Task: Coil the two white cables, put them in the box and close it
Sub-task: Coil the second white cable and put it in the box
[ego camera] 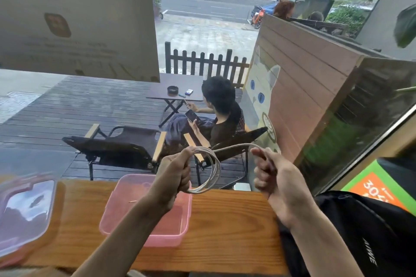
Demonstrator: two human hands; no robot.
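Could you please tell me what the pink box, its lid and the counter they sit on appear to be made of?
Pink box: translucent plastic, apparently; the wood shows faintly through its walls. Lid: clear glossy plastic with a pink rim, judging by the reflections on it. Counter: wood or wood-look laminate, with a visible grain and a smooth orange-brown finish.

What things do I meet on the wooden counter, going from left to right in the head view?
Clear lid → pink box → left hand gripping the coiled white cable → right hand holding the cable's free length → black backpack.
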